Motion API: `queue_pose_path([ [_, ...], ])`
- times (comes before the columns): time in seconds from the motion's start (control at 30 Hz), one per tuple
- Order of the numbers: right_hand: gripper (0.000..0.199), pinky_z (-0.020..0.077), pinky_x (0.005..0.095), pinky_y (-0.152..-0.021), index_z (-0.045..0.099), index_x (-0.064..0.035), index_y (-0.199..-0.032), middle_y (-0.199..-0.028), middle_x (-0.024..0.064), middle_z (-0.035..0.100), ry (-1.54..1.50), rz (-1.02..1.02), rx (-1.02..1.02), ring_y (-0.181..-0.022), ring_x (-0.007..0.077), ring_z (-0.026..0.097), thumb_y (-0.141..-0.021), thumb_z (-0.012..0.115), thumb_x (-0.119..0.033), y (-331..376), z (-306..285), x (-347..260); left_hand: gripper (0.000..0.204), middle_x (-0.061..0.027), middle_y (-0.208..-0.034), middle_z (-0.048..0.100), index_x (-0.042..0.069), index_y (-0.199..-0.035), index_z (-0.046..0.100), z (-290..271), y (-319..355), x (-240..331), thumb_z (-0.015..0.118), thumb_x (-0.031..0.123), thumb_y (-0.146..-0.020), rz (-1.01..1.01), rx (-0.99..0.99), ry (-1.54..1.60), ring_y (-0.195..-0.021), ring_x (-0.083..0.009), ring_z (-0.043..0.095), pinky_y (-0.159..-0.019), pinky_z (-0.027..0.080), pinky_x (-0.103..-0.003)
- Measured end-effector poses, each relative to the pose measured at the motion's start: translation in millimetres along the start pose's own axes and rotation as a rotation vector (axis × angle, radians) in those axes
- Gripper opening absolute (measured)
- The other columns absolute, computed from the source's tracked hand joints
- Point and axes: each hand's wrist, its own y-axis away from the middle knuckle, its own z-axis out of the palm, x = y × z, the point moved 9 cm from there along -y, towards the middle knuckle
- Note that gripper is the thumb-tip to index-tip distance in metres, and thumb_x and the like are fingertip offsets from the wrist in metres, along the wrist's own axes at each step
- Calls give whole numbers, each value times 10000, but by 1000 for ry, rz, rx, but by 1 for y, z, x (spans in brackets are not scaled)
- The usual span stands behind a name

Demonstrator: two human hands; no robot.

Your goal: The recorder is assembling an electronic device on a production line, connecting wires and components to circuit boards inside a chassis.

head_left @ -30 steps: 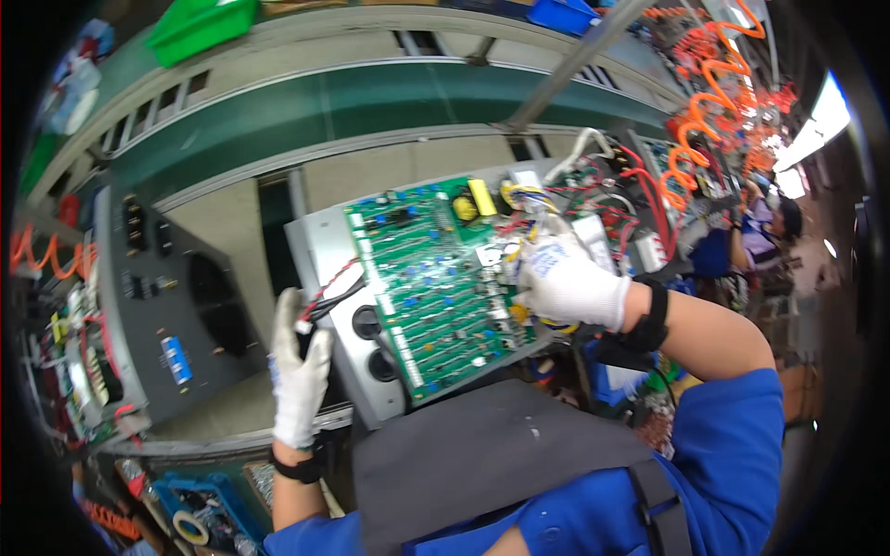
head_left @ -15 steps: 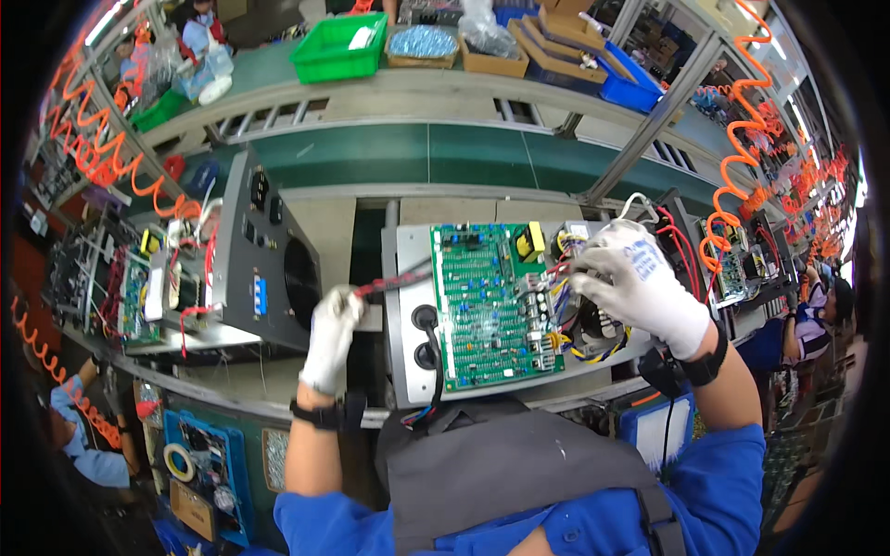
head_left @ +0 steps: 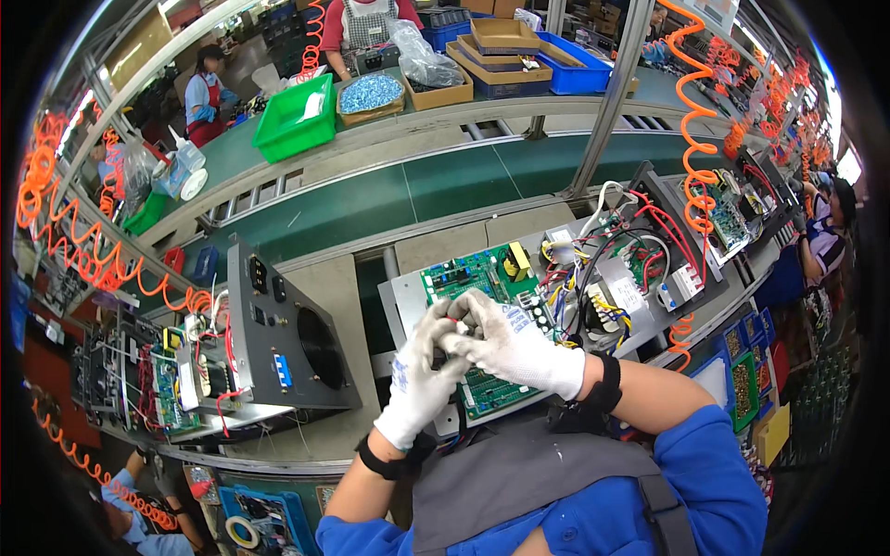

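head-worn fisheye, looking down, close workbench (head_left: 306,445)

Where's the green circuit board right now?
Head view, centre: the green circuit board lies in the open grey chassis, right under the left hand and right hand.

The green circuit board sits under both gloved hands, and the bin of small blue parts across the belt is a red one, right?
Not quite: the head view shows those blue parts in a brown cardboard box, not red. Both gloved hands, left hand and right hand, do meet over the green circuit board.
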Motion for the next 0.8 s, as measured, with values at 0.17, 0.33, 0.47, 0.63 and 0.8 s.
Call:
queue_pose_path([
  [0.17,197,483,356,-650,522,-48,-1048,-847,111,605,186,-146,-52,-753,226,623,-895,610,-136,-4,9,-21,418,-183,-1361,530,27,-1298,533,-31,4,-40,628,120,-902,-101,121,414,-1243,-260,531,-1026,432,-356],
  [0.33,154,497,406,-688,520,-54,-997,-844,143,604,206,-191,-260,-790,344,631,-871,581,-119,-10,49,-44,576,-136,-1261,593,-36,-1351,486,-26,16,-53,473,427,-1008,-272,-317,499,-1206,-218,532,-1050,385,-348],
  [0.47,225,498,470,-696,484,-15,-1054,-848,228,624,80,-115,-212,-830,411,643,-895,531,-167,-24,24,-22,374,-68,-1150,614,-10,-1155,591,-20,7,-63,581,319,-977,-336,-204,446,-1065,-161,561,-951,421,-295],
  [0.63,331,506,467,-716,527,-8,-1121,-871,222,641,524,-50,-98,-856,415,644,-853,598,-188,-23,-49,-39,254,-17,-803,599,-14,-1037,620,-31,-15,-78,557,225,-980,-123,-226,-49,-717,-95,523,-666,430,-245],
  [0.8,423,455,342,-967,548,2,-1279,-1208,166,625,653,60,524,-1131,233,595,-864,603,-59,39,-255,-46,246,13,-717,533,4,-913,602,-52,-5,-113,529,226,-989,-563,58,235,-663,-64,488,-588,391,-237],
])
